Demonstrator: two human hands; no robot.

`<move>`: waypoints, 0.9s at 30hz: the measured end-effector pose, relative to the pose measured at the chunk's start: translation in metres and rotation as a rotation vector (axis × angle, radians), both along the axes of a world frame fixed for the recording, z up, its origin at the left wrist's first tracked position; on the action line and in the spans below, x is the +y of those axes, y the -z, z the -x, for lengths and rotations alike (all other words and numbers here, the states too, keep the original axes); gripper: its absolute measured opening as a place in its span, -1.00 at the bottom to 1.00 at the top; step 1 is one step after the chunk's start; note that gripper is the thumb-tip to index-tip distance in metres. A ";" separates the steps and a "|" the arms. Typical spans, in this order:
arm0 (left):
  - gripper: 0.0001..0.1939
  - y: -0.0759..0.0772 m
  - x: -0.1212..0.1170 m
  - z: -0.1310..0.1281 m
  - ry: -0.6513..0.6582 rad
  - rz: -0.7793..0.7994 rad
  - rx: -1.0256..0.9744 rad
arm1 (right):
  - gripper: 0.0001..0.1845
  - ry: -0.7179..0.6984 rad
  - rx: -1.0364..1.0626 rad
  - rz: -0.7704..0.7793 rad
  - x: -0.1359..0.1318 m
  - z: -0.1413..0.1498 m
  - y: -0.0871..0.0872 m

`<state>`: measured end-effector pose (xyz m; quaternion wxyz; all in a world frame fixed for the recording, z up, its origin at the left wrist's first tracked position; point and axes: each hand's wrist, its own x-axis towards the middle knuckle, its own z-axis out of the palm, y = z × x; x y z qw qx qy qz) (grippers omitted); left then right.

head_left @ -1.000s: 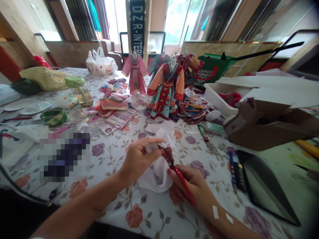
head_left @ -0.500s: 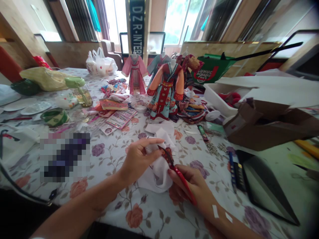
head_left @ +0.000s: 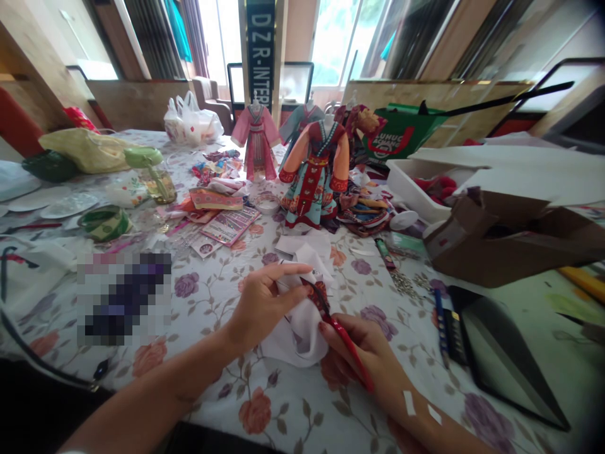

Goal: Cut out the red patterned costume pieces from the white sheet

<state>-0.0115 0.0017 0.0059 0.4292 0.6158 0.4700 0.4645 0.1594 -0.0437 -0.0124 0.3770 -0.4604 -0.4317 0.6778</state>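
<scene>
Red-handled scissors (head_left: 348, 345) sit in my right hand (head_left: 371, 353), its fingers wrapped round the handles. Their dark blades point up and left, against a red patterned part of a white cloth (head_left: 302, 334). My left hand (head_left: 269, 296) pinches the top of that cloth between thumb and fingers, just left of the blades. The white cloth hangs in loose folds down to the table below both hands. How far the blades are parted is too small to tell.
Small dressed mannequins (head_left: 314, 170) stand beyond my hands. Fabric scraps (head_left: 215, 198) and a pink-edged packet (head_left: 231, 225) lie to the left. On the right are a cardboard box (head_left: 510, 239), a black tablet (head_left: 510, 359) and a blue pen (head_left: 441, 325). A green jug (head_left: 158, 180) stands far left.
Hardly anything differs. Both hands, the scissors and the white cloth hold almost the same place, with only a slight shift of the whole view.
</scene>
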 end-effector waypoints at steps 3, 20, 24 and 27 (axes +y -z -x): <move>-0.72 0.001 0.001 0.000 0.009 -0.013 -0.013 | -0.58 -0.005 -0.030 -0.012 0.000 0.000 0.000; -0.73 -0.001 0.000 -0.001 -0.022 -0.018 0.036 | -0.54 -0.001 -0.055 -0.015 0.000 -0.001 0.001; -0.73 -0.002 0.000 0.000 -0.016 -0.013 0.027 | -0.56 -0.014 -0.052 -0.015 0.001 -0.001 0.001; -0.73 -0.003 0.000 0.000 0.005 -0.018 0.001 | -0.55 -0.017 -0.022 -0.015 0.001 -0.001 0.000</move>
